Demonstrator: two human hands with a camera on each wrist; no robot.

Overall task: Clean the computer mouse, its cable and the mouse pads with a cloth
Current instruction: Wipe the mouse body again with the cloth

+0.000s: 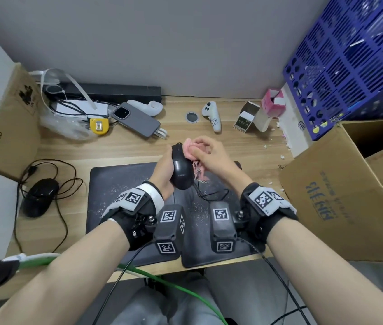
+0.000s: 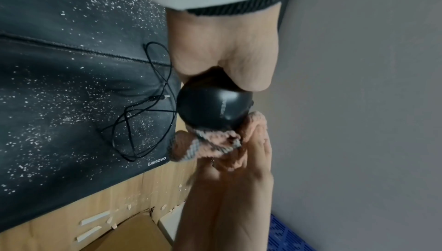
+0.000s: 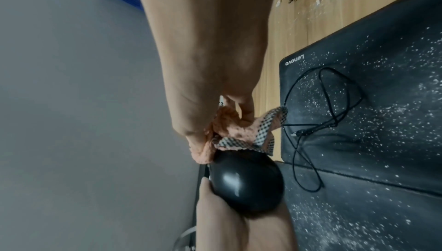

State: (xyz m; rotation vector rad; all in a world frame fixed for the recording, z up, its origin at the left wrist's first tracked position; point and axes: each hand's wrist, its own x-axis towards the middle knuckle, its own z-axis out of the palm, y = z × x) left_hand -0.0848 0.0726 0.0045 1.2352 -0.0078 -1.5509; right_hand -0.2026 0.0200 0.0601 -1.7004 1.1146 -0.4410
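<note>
My left hand point(image 1: 166, 168) grips a black wired mouse point(image 1: 182, 171) and holds it lifted above the mouse pads. My right hand point(image 1: 205, 152) clutches a bunched pink cloth point(image 1: 191, 150) against the mouse's right side. The mouse point(image 2: 210, 109) and cloth point(image 2: 208, 145) fill the left wrist view; in the right wrist view the cloth point(image 3: 239, 132) sits on the mouse point(image 3: 246, 183). The mouse's thin black cable point(image 1: 211, 194) lies looped on the pad below. Two overlapping black mouse pads point(image 1: 113, 184), one marked Lenovo point(image 3: 358, 103), are speckled with white crumbs.
A second black mouse point(image 1: 39, 197) with tangled cable lies left of the pads. At the back of the wooden desk point(image 1: 124, 148) are a grey phone point(image 1: 135, 119), a white controller point(image 1: 212, 116) and small boxes point(image 1: 248, 119). Cardboard boxes point(image 1: 340, 191) and a blue crate point(image 1: 347, 57) crowd the right.
</note>
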